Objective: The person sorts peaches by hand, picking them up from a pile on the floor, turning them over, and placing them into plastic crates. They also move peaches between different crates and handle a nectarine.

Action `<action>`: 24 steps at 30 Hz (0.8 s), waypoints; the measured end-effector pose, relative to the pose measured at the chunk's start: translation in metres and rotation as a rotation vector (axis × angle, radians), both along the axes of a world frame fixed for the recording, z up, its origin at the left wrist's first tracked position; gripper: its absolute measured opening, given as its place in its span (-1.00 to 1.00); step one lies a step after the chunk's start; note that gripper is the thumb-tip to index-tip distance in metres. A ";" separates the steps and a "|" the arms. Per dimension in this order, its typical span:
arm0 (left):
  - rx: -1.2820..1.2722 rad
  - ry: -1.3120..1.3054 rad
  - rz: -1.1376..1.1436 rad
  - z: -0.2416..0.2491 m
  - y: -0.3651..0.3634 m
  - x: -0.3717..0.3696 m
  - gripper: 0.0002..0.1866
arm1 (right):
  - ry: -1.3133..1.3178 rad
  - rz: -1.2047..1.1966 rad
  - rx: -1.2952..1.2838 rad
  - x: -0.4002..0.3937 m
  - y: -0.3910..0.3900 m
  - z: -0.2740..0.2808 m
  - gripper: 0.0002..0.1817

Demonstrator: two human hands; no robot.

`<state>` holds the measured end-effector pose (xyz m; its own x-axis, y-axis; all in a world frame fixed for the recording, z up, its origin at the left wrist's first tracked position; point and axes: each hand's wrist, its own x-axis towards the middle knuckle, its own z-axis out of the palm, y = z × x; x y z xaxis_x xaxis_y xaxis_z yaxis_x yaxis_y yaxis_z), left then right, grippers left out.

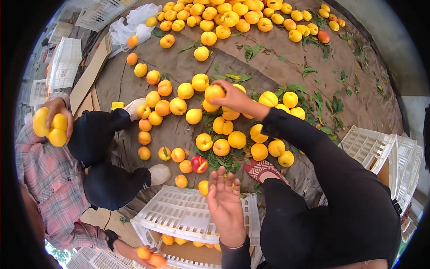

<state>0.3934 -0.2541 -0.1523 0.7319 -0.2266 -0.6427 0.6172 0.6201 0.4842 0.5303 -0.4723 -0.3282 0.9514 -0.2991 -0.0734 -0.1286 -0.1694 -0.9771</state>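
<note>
My right hand [229, 96] is closed around a yellow peach [215, 93], above other peaches lying on a brown ground sheet. My left hand [226, 201] is open with nothing in it, palm up and fingers apart, beside a white slotted plastic crate [179, 215]. Peaches [167, 240] show inside the crate below its rim. Just past my left fingertips lie a red-and-yellow fruit [199, 164] and several yellow peaches [221, 147] on green leaves [224, 163].
A large pile of peaches [215, 13] covers the far ground. At left, a person in a plaid shirt [53, 175] holds peaches [57, 130] in one hand and more in the other. White crates [369, 148] stand at right, others [65, 62] at far left near a cardboard strip [92, 62].
</note>
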 end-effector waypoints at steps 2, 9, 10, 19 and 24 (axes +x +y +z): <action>0.031 0.008 0.039 0.001 -0.002 0.002 -0.62 | 0.061 0.228 0.505 -0.025 0.014 0.026 -0.31; 0.050 0.074 0.109 -0.010 0.002 0.003 -0.53 | -0.147 0.444 0.041 -0.025 0.025 0.076 -0.42; 0.050 0.118 0.119 -0.013 0.007 0.000 -0.53 | -0.245 0.351 -0.171 0.003 0.020 0.040 -0.43; -0.156 0.199 0.367 0.021 0.034 -0.008 -0.62 | -0.111 0.225 -0.922 0.096 0.002 -0.069 -0.25; -0.041 0.096 0.344 0.039 0.043 -0.021 -0.68 | -0.286 0.055 -0.717 0.086 0.000 -0.073 -0.28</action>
